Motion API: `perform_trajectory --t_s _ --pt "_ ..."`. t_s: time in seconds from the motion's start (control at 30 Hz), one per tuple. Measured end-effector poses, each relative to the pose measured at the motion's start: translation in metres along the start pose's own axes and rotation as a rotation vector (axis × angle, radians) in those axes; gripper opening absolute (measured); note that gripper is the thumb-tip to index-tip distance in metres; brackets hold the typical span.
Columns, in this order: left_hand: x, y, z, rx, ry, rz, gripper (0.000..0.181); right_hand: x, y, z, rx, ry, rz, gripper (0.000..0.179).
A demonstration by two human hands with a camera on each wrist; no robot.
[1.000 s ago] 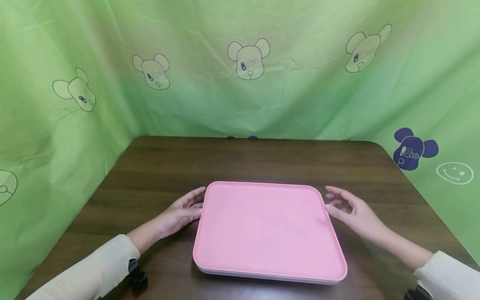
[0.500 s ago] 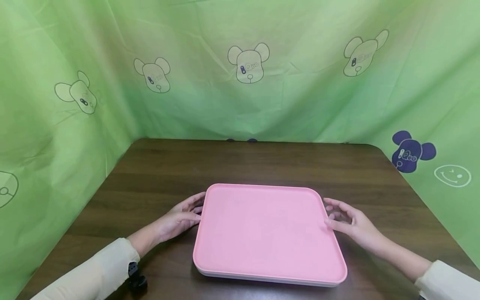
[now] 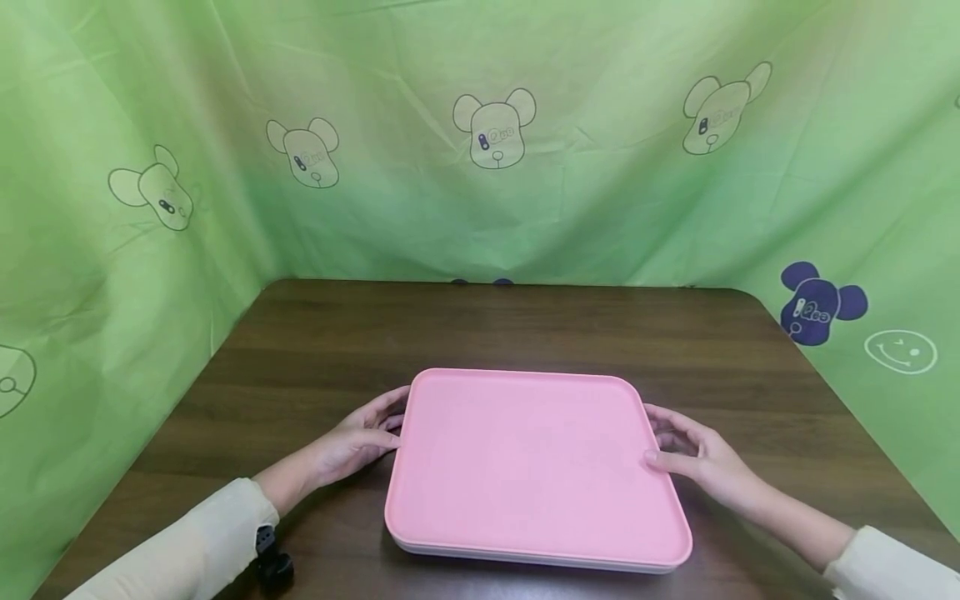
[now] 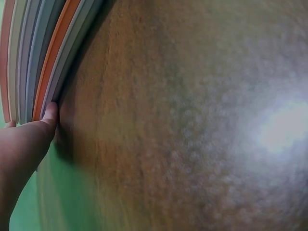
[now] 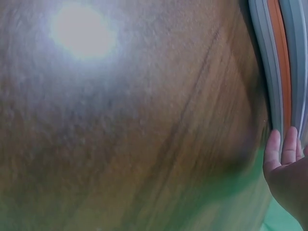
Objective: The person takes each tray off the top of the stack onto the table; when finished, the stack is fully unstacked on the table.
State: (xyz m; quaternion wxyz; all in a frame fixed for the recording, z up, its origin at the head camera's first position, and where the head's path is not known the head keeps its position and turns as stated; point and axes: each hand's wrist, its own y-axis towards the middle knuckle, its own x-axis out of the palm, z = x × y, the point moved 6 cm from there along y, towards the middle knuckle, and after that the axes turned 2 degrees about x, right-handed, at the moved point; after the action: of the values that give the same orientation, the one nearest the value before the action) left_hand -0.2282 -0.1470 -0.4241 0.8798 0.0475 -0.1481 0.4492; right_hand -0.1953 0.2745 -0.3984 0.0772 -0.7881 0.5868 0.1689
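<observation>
A pink rectangular tray [image 3: 532, 467] with a low raised rim tops a stack lying on the table. From the sides, the wrist views reveal several layers below it, among them an orange tray [image 4: 54, 55] and grey ones. My left hand [image 3: 348, 446] is at the stack's left side, its fingers reaching along the edge and its thumb tip right at the rim. On the opposite side, my right hand [image 3: 708, 467] has its thumb over the pink rim. Its fingertips [image 5: 289, 139] rest against the side of the lower trays.
The dark wooden table [image 3: 480, 325] extends behind and beside the stack. A green curtain [image 3: 405, 200] printed with bear heads hangs along its back and sides. A black wrist device [image 3: 273, 562] sits below the left cuff.
My right hand has come nearer along the tray's right side, and its thumb now lies over the rim. My left hand and the stack have stayed about where they were.
</observation>
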Motion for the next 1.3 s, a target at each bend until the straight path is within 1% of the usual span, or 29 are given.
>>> perform_trajectory --t_s 0.2,0.33,0.47,0.6,0.83,0.97,1.1,1.17,1.3 --pt "0.0 -0.001 0.0 -0.002 -0.003 0.001 0.085 0.001 0.0 0.004 0.024 0.04 0.019 0.06" --pt "0.0 -0.001 0.0 -0.004 -0.006 0.001 0.086 0.002 -0.001 0.005 0.023 0.059 0.016 0.059" --pt "0.0 -0.001 -0.001 -0.011 -0.005 0.001 0.086 0.002 -0.001 0.004 0.027 0.053 0.011 0.06" --pt "0.0 0.0 0.0 -0.004 -0.001 -0.003 0.086 0.0 0.0 0.002 0.03 0.029 0.02 0.061" --pt "0.0 0.0 0.001 0.007 0.006 -0.01 0.087 -0.004 0.002 -0.003 -0.048 -0.112 0.091 0.061" --pt "0.0 0.0 0.001 0.006 0.008 -0.011 0.087 -0.005 0.003 -0.003 -0.05 -0.133 0.114 0.061" --pt "0.0 0.0 0.0 0.005 0.018 -0.009 0.087 -0.006 0.005 -0.004 -0.032 -0.09 0.115 0.061" --pt "0.0 -0.001 0.0 0.0 0.026 -0.005 0.088 -0.007 0.005 -0.005 -0.015 -0.04 0.107 0.06" --pt "0.001 -0.001 0.0 -0.007 0.037 -0.001 0.088 -0.007 0.008 -0.006 -0.011 0.093 0.056 0.06"
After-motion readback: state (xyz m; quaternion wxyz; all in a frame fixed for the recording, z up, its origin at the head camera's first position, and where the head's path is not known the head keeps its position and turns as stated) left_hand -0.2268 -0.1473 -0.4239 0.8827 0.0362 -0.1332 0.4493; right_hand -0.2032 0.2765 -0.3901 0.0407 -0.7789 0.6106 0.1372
